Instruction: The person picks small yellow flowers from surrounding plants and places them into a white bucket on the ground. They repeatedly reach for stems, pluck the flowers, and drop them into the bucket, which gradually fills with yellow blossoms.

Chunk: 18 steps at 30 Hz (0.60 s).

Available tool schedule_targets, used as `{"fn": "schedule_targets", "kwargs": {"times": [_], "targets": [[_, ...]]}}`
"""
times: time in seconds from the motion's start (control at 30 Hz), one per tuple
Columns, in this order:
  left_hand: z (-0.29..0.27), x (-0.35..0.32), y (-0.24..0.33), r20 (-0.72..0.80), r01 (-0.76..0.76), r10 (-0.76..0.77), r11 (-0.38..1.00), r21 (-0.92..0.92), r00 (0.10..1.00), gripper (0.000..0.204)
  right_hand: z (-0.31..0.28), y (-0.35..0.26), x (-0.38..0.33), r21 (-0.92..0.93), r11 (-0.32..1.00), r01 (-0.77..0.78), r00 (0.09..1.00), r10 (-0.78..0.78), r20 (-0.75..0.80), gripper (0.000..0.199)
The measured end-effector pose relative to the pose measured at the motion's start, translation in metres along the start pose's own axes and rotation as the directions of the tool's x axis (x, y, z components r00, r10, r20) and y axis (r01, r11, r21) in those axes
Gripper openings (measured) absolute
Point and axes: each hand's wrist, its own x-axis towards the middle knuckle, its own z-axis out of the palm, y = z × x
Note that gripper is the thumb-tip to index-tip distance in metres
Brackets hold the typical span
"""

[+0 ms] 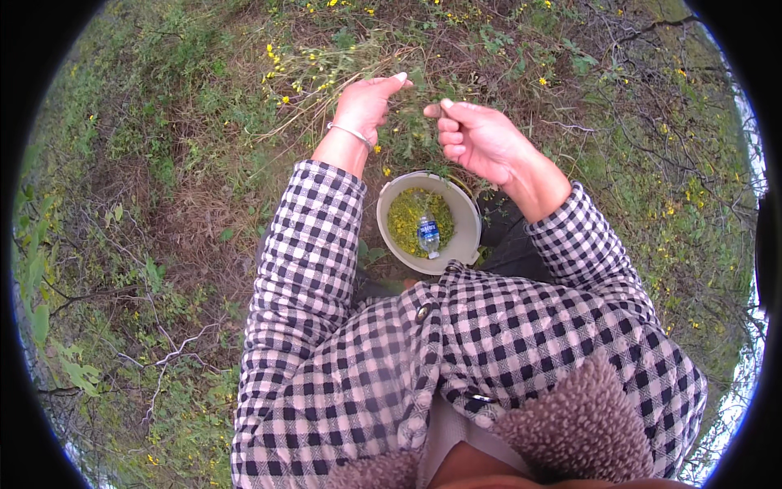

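Outdoors: rough ground [195, 213] w/ dry straw & green weeds. Yellow-flowered stems [303, 79] fan out by L hand [366, 106], at its 10 o'clock; fingers mostly hidden, can't tell if gripping. R hand [481, 143] pinched closed, thumb on forefinger. Bucket [467, 224] w/ yellow blossoms [403, 216] & plastic bottle [428, 235] at R hand's 7 o'clock.

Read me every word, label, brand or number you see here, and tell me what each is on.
Blue label on the clear plastic bottle: pale lettering, too small and blurred to quote reliably.
Bucket: no readable text visible.
Checked jacket: none visible.
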Motion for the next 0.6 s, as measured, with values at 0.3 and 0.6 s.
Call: {"fn": "schedule_targets", "kwargs": {"times": [0.3,0.6], "targets": [[0.007,-0.002,-0.004,0.246,0.163,-0.097,0.950,-0.265,0.964,0.035,0.029,-0.012,0.037,-0.393,0.919,-0.033,0.999,0.043,0.018,0.031],[-0.004,0.008,0.008,0.174,0.160,-0.100,0.912,-0.377,0.980,0.026,-0.011,0.039,-0.006,-0.932,0.342,0.118,0.905,0.349,0.243,0.044]]}}
